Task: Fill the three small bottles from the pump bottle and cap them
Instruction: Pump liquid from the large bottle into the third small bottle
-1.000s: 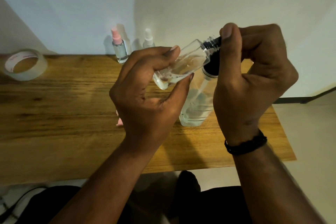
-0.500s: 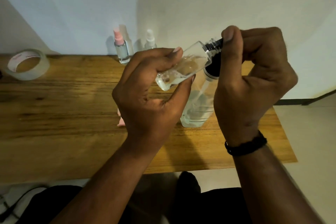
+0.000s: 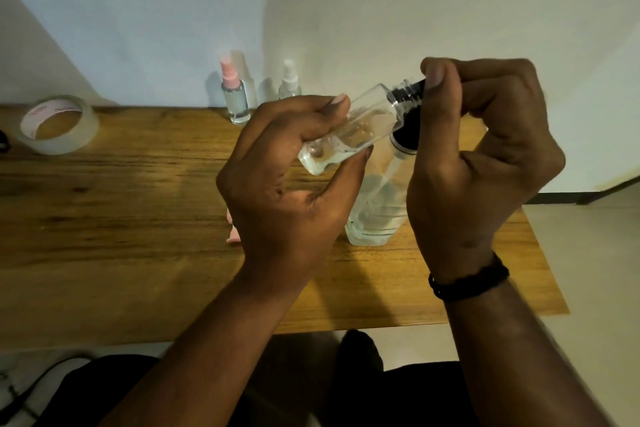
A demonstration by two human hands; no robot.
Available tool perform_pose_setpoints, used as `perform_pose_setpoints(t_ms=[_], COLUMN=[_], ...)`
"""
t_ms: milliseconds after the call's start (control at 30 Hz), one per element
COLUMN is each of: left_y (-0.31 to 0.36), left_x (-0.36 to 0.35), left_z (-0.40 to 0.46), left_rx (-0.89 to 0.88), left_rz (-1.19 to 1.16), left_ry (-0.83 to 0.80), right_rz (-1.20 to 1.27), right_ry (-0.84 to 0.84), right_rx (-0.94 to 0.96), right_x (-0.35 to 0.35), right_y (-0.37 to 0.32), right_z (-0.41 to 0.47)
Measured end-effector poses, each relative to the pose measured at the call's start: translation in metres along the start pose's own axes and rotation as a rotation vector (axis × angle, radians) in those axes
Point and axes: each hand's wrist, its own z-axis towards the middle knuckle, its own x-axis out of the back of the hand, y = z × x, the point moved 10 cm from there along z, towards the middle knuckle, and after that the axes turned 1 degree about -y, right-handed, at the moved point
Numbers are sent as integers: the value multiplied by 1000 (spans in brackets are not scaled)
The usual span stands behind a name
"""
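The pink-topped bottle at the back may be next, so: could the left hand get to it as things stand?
Probably not yet. The left hand holds the small bottle tilted at the pump bottle's nozzle. The table between it and the pink-topped bottle looks unobstructed.

On the streaky golden-brown wooden table (image 3: 138,218) stand a pink-capped clear bottle (image 3: 236,104), a white-capped clear bottle (image 3: 289,85) and whitish translucent tape (image 3: 57,125).

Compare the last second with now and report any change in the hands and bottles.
Hardly anything moved. The left hand still holds the small bottle tilted, its neck at the pump bottle nozzle, which the right hand still grips. The liquid level shows no clear change. The two capped bottles stayed at the wall.
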Motion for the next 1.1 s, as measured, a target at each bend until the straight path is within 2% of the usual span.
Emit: perform_pose_setpoints(t_ms=[233, 500, 767, 1100], left_y=[7, 1, 2, 3], left_x=[1, 1, 2, 1], left_z=[3, 0, 2, 1], left_rx=[-48, -16, -30, -24], left_rz=[15, 21, 13, 16], left_ry=[17, 18, 33, 23], right_rz=[-22, 16, -15, -10], right_ry=[-11, -25, -49, -34], right_rx=[3, -59, -1, -33], right_x=[3, -2, -1, -1], right_y=[2, 10, 2, 7], right_z=[9, 2, 10, 7])
